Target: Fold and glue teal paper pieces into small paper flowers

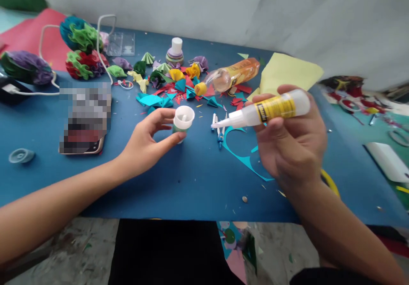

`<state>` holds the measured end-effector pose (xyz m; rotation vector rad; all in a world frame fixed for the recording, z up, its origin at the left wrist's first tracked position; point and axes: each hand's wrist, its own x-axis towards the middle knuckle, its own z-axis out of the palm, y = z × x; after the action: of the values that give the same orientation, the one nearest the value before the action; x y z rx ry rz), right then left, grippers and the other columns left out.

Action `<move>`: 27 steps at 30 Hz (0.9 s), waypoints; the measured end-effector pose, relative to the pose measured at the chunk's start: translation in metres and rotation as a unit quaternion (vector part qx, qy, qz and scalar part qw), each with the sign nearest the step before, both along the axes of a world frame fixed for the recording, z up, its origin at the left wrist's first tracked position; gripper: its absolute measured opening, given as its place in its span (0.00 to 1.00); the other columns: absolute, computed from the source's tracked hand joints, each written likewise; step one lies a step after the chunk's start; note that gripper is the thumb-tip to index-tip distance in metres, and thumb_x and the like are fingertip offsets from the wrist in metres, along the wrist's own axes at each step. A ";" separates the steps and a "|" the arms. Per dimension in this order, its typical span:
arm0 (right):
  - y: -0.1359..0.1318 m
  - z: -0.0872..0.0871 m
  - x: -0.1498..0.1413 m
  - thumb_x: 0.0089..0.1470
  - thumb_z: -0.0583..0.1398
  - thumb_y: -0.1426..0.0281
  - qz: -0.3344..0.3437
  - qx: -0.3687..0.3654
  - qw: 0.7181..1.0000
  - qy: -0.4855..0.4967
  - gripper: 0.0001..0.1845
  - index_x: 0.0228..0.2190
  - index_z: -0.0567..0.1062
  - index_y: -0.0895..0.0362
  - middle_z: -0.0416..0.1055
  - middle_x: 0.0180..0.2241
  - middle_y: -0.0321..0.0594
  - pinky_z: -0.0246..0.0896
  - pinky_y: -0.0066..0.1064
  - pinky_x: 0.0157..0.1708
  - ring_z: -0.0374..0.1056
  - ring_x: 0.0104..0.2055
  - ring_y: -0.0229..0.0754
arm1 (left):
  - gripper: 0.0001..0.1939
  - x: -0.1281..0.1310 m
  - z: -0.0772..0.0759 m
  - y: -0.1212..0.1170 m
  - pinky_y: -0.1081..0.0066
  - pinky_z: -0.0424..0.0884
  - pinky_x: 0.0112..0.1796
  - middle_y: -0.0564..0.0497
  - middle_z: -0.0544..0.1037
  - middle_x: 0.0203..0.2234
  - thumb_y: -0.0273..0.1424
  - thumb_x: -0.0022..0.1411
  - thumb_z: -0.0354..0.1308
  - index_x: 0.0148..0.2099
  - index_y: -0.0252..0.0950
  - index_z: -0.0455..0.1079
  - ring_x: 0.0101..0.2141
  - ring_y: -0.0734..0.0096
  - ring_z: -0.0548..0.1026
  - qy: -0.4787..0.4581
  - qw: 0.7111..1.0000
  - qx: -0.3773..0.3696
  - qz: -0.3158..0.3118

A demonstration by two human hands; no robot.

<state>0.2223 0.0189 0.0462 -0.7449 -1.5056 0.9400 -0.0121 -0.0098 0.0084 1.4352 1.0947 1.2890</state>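
Note:
My left hand [150,136] pinches a small white plastic cup [184,116] with a green band below its rim. The cup is upright, its open top showing a short post inside. In my right hand [289,144] is a glue bottle [276,108] with a yellow label, tilted so its long white nozzle points left. The nozzle tip is to the right of the cup and apart from it. Beneath the tip, a metal compass [219,133] lies on the blue table [204,191], beside a cut turquoise paper scrap [246,161].
Folded paper pieces [156,100] and scraps lie behind my hands, with a plastic bottle [238,75] on its side and a white-capped jar [175,53]. A phone [86,119] and a grey cap [21,155] lie left. Paper pompoms [79,33] and white cables stand further back.

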 end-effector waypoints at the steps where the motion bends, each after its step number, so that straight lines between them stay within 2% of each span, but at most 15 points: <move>1: 0.000 0.000 -0.001 0.50 0.67 0.63 -0.002 -0.009 1.000 -0.001 0.19 0.44 0.71 0.48 0.75 0.44 0.36 0.67 0.38 0.52 0.71 0.49 0.40 | 0.15 -0.001 -0.001 0.002 0.67 0.70 0.48 0.51 0.78 0.41 0.31 0.55 0.66 0.45 0.38 0.70 0.43 0.68 0.75 0.024 0.999 0.021 0.017; 4: 0.000 -0.001 -0.003 0.51 0.66 0.68 0.034 -0.053 0.998 -0.022 0.17 0.42 0.69 0.51 0.75 0.44 0.37 0.67 0.34 0.48 0.71 0.46 0.38 | 0.14 -0.004 -0.003 0.006 0.64 0.69 0.48 0.51 0.78 0.41 0.33 0.56 0.65 0.45 0.40 0.69 0.44 0.67 0.75 0.064 0.997 0.034 0.041; 9: 0.000 -0.006 -0.005 0.52 0.62 0.71 0.089 -0.071 0.986 -0.125 0.15 0.42 0.66 0.54 0.71 0.45 0.40 0.68 0.35 0.44 0.69 0.43 0.38 | 0.15 -0.005 -0.007 0.009 0.61 0.70 0.49 0.50 0.78 0.40 0.37 0.56 0.64 0.45 0.40 0.68 0.43 0.65 0.75 0.079 0.995 0.031 0.049; 13: -0.001 -0.008 -0.005 0.53 0.60 0.70 0.065 -0.041 0.982 -0.171 0.15 0.43 0.65 0.55 0.69 0.45 0.42 0.68 0.37 0.45 0.68 0.44 0.39 | 0.17 -0.004 -0.009 0.011 0.62 0.71 0.47 0.49 0.77 0.40 0.37 0.54 0.64 0.45 0.39 0.68 0.41 0.65 0.75 0.080 0.995 0.029 0.046; 17: 0.002 -0.006 -0.003 0.52 0.60 0.70 0.058 -0.035 0.967 -0.244 0.15 0.42 0.66 0.55 0.70 0.43 0.42 0.68 0.39 0.47 0.70 0.43 0.40 | 0.17 -0.003 -0.010 0.012 0.63 0.72 0.46 0.49 0.76 0.39 0.37 0.54 0.64 0.44 0.38 0.68 0.40 0.66 0.75 0.088 0.995 0.029 0.045; 27: 0.008 -0.003 -0.001 0.50 0.60 0.69 0.042 -0.019 0.962 -0.270 0.15 0.41 0.67 0.55 0.72 0.43 0.42 0.69 0.39 0.46 0.71 0.44 0.42 | 0.16 -0.003 -0.011 0.014 0.67 0.72 0.41 0.50 0.77 0.37 0.35 0.52 0.64 0.42 0.36 0.68 0.37 0.69 0.75 0.066 0.994 0.054 0.068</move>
<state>0.2218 0.0270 0.0430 -1.0273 -2.0114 0.8687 -0.0146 0.0046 -0.0021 1.5674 1.2447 1.3831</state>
